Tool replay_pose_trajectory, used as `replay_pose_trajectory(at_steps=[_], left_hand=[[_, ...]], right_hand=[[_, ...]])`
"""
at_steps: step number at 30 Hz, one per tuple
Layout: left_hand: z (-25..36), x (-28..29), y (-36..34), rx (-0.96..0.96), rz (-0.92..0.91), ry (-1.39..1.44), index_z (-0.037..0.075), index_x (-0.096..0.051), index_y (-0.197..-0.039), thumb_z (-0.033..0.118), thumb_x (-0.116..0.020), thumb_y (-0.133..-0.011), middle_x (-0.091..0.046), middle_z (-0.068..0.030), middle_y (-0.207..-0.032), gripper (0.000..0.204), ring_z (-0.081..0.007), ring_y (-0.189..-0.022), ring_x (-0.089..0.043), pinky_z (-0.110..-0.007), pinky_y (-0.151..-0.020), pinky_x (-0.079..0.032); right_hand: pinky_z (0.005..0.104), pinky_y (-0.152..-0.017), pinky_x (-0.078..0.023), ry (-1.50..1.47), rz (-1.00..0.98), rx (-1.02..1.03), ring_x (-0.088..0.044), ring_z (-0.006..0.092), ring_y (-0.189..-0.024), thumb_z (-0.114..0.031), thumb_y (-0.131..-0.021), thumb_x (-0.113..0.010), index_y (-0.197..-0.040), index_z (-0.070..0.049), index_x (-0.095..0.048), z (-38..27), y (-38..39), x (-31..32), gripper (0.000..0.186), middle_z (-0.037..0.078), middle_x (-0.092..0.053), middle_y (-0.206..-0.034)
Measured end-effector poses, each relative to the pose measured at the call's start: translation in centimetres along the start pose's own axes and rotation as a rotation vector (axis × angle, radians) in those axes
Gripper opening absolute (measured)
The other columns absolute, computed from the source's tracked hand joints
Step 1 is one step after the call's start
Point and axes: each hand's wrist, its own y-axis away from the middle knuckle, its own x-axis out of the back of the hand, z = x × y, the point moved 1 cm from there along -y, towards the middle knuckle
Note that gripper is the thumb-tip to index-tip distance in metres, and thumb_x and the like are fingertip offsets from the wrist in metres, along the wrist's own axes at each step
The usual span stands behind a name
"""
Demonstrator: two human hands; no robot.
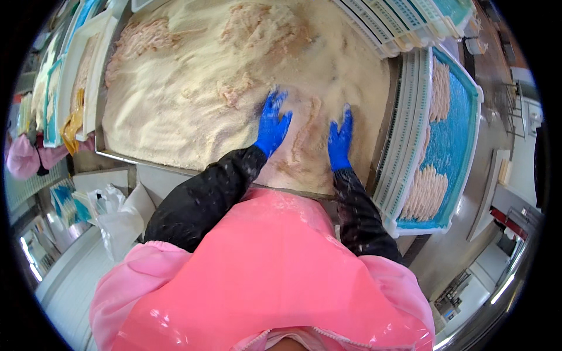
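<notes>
A wide metal-rimmed table holds a thick layer of pale yellow powdery crumbs (170,111). My left hand (274,124), in a blue glove dusted with crumbs, lies over the layer with its fingers stretched and thumb apart. To its right, my right hand (340,140) is gloved alike, fingers extended and thumb out, holding nothing. Between the two hands runs a crumb-dusted, pinkish strip-like patch (305,131); its exact kind is unclear. Just left of my left hand sits a small clump of pale pink raw pieces (235,93).
Larger piles of pale pink raw strips lie at the far left (143,38) and far middle (260,26). Right of the table, a blue-lined tray (448,152) bears rows of coated strips beside stacked white crates (401,134). At left, another person's yellow-gloved hand (73,126) touches a white tub (96,70).
</notes>
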Motion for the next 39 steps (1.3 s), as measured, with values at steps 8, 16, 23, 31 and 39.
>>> replay_pose_trajectory(at_steps=[8,16,23,31,39], left_hand=[[-3.6,-4.0,-1.9,0.45,-0.365,0.916,0.001,-0.051,-0.128,0.022,-0.045,-0.099,-0.054,-0.0114,-0.125,0.036,-0.0242,-0.114,-0.05,-0.033,-0.1,-0.04],[5.1,-2.8,2.8,0.93,-0.043,1.266,0.007,-0.048,-0.134,0.043,-0.041,-0.099,-0.058,-0.0097,-0.124,0.051,-0.023,-0.111,-0.054,-0.033,-0.1,-0.042],[1.3,-2.3,5.7,0.743,-0.228,1.538,0.007,-0.048,-0.133,0.044,-0.037,-0.1,-0.055,-0.0115,-0.129,0.051,-0.0253,-0.116,-0.051,-0.036,-0.104,-0.039],[1.2,-3.5,4.7,1.177,-0.324,1.463,0.007,-0.057,-0.118,0.056,-0.036,-0.096,-0.064,-0.0117,-0.109,0.057,-0.0265,-0.093,-0.061,-0.041,-0.088,-0.05],[-1.1,-0.2,6.4,1.062,-0.615,1.974,0.007,-0.044,-0.137,0.058,-0.033,-0.096,-0.049,-0.0152,-0.137,0.066,-0.027,-0.122,-0.049,-0.045,-0.101,-0.04]], right_hand=[[0.0496,-0.113,-0.019,0.259,-0.252,0.045,-0.027,0.0362,-0.138,-0.031,-0.095,-0.05,-0.146,-0.009,-0.031,-1.2,-0.8,-1.8,0.059,0.019,-0.029,-0.151],[0.0518,-0.114,-0.008,0.184,-0.434,0.047,-0.012,0.0343,-0.144,-0.032,-0.094,-0.045,-0.15,-0.014,-0.025,-5.3,3.6,-4.1,0.062,0.012,-0.018,-0.156],[0.0524,-0.113,-0.011,0.388,-0.285,0.016,-0.015,0.0368,-0.142,-0.027,-0.094,-0.045,-0.147,-0.014,-0.03,-5.1,5.5,-4.3,0.057,0.012,-0.02,-0.155],[0.0503,-0.112,-0.017,0.167,-0.372,0.018,-0.031,0.0322,-0.137,-0.036,-0.092,-0.048,-0.143,-0.009,-0.038,-6.0,4.7,-3.8,0.059,0.019,-0.036,-0.146],[0.0541,-0.103,-0.025,0.434,-0.369,-0.173,-0.041,0.0361,-0.125,-0.032,-0.091,-0.053,-0.138,-0.01,-0.043,-5.7,5.6,-1.3,0.053,0.017,-0.049,-0.133]])
